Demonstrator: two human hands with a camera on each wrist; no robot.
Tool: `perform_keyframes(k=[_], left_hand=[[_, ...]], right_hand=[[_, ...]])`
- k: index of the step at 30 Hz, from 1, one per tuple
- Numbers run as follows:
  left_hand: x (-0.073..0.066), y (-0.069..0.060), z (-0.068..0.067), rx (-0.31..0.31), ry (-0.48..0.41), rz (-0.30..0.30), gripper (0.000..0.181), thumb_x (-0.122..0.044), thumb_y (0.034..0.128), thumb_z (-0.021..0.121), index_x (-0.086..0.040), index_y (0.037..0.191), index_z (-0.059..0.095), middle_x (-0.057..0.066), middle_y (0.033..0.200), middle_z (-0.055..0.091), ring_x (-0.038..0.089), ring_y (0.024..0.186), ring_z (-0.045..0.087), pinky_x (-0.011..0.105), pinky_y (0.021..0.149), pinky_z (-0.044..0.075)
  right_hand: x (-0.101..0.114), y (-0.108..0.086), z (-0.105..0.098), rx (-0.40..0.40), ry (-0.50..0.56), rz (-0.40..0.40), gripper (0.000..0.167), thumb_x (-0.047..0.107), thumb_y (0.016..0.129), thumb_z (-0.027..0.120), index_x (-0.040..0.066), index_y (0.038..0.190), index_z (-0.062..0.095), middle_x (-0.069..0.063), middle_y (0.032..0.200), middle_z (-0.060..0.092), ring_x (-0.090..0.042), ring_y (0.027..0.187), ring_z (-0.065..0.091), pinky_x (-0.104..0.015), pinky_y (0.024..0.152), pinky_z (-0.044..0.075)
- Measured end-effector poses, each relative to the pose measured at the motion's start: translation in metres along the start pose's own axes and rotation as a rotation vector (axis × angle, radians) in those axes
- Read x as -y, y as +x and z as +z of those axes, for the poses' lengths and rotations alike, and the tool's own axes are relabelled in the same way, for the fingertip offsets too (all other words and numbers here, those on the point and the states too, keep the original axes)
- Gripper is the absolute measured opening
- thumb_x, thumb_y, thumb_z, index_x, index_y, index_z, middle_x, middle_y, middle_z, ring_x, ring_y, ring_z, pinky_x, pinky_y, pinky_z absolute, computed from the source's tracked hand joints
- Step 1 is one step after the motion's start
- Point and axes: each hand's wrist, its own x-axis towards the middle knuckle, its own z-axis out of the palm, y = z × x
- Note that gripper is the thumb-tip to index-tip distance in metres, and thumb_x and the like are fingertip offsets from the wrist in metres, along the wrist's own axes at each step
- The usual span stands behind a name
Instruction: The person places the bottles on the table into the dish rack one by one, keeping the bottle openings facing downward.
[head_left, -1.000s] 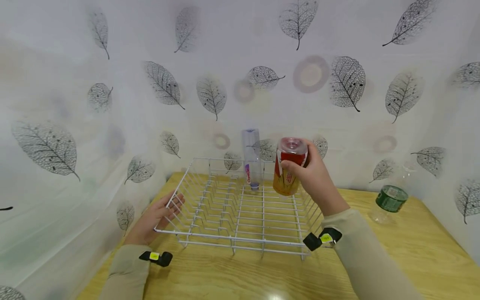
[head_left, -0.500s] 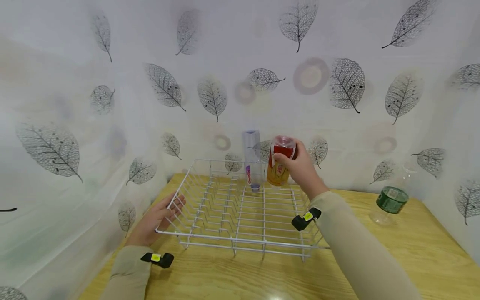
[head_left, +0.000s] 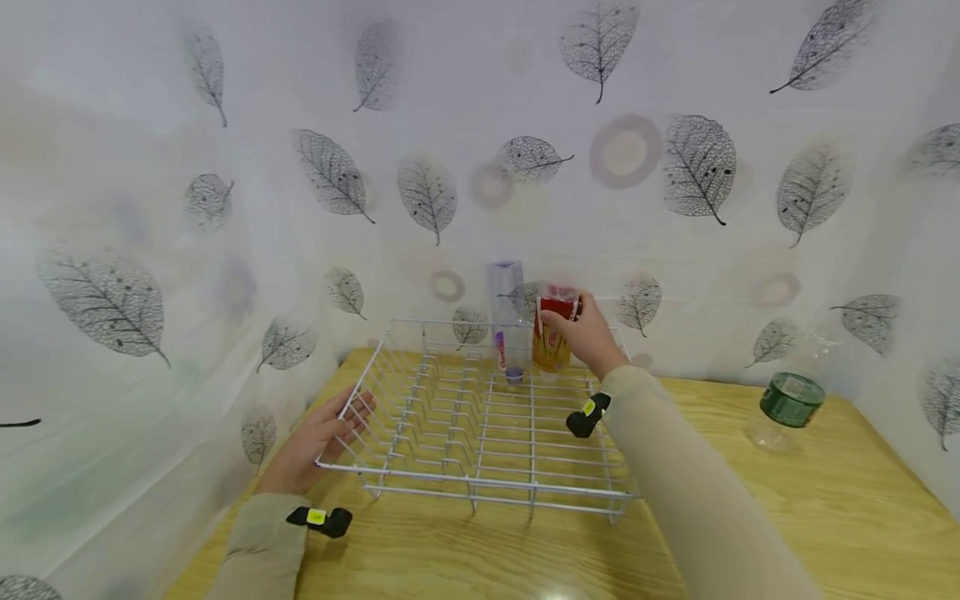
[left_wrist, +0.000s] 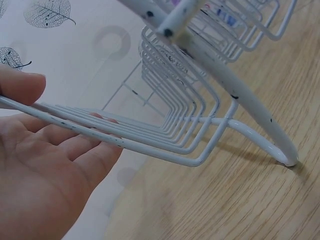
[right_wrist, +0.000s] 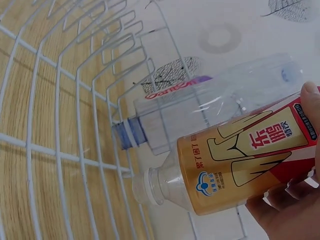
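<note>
A white wire rack (head_left: 472,482) stands on the wooden table. My right hand (head_left: 588,333) grips a red and gold bottle (head_left: 552,350), neck down, over the rack's back part; in the right wrist view the bottle's clear neck (right_wrist: 155,186) is close to the wires, contact unclear. Beside it a clear bottle (head_left: 507,308) with a blue cap leans neck down at the rack's back. My left hand (head_left: 318,437) is at the rack's left side; in the left wrist view its fingers (left_wrist: 95,155) lie straight under the side wires, thumb above them.
On the table (head_left: 840,483) to the right, a clear bottle with a green label (head_left: 792,400) stands beyond my right forearm. A pale curtain with leaf prints (head_left: 465,100) hangs behind and along the left side.
My right hand has moved left and toward the back with the red and gold bottle, bringing it beside the clear bottle. My left hand has stayed at the rack's side.
</note>
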Motion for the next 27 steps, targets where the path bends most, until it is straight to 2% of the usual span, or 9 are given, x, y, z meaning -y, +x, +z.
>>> perform_keyframes(k=[4, 11, 18, 22, 25, 27], left_hand=[[0.0, 0.001, 0.001, 0.012, -0.019, 0.0, 0.068, 0.002, 0.1038, 0.032, -0.003, 0.162, -0.002, 0.027, 0.164, 0.011, 0.021, 0.14, 0.04, 0.028, 0.111, 0.039], [-0.001, 0.0, 0.001, 0.005, -0.016, -0.007, 0.068, 0.002, 0.1036, 0.032, -0.003, 0.161, -0.003, 0.026, 0.164, 0.01, 0.023, 0.143, 0.035, 0.027, 0.112, 0.037], [-0.001, -0.002, 0.001, 0.015, 0.008, -0.002, 0.067, 0.0, 0.1046, 0.033, -0.001, 0.161, -0.004, 0.03, 0.163, 0.008, 0.024, 0.14, 0.038, 0.026, 0.11, 0.039], [-0.002, -0.002, 0.0, 0.017, 0.01, -0.001, 0.067, 0.001, 0.1047, 0.033, -0.002, 0.161, -0.004, 0.029, 0.164, 0.007, 0.019, 0.139, 0.04, 0.026, 0.11, 0.039], [-0.002, -0.001, 0.001, 0.016, 0.0, -0.008, 0.068, 0.001, 0.1045, 0.032, -0.003, 0.161, -0.004, 0.027, 0.164, 0.007, 0.019, 0.141, 0.038, 0.025, 0.11, 0.038], [-0.003, 0.0, 0.001, 0.013, -0.003, -0.014, 0.068, 0.001, 0.1044, 0.032, -0.003, 0.162, -0.004, 0.026, 0.165, 0.008, 0.024, 0.144, 0.033, 0.025, 0.111, 0.037]], right_hand=[[-0.008, 0.003, 0.002, -0.002, -0.008, 0.035, 0.096, 0.057, 0.092, 0.067, 0.011, 0.16, 0.017, -0.016, 0.152, 0.039, -0.036, 0.136, 0.044, -0.055, 0.108, 0.041], [-0.015, 0.012, 0.007, -0.009, 0.018, 0.04, 0.095, 0.055, 0.093, 0.066, 0.008, 0.16, 0.017, -0.019, 0.152, 0.038, -0.037, 0.135, 0.044, -0.055, 0.108, 0.042], [-0.016, 0.016, 0.011, 0.0, -0.012, 0.048, 0.092, 0.053, 0.096, 0.064, 0.007, 0.16, 0.017, -0.021, 0.152, 0.039, -0.037, 0.136, 0.044, -0.055, 0.108, 0.042], [-0.015, 0.016, 0.011, -0.002, -0.031, 0.059, 0.086, 0.048, 0.098, 0.063, 0.006, 0.16, 0.019, -0.021, 0.152, 0.041, -0.038, 0.134, 0.045, -0.055, 0.107, 0.043], [-0.016, 0.017, 0.01, 0.004, -0.062, 0.077, 0.085, 0.046, 0.099, 0.062, 0.006, 0.16, 0.019, -0.02, 0.152, 0.042, -0.038, 0.135, 0.045, -0.055, 0.108, 0.042], [-0.019, 0.018, 0.01, 0.008, -0.084, 0.086, 0.086, 0.046, 0.1, 0.062, 0.007, 0.161, 0.017, -0.02, 0.153, 0.041, -0.038, 0.136, 0.044, -0.054, 0.109, 0.041]])
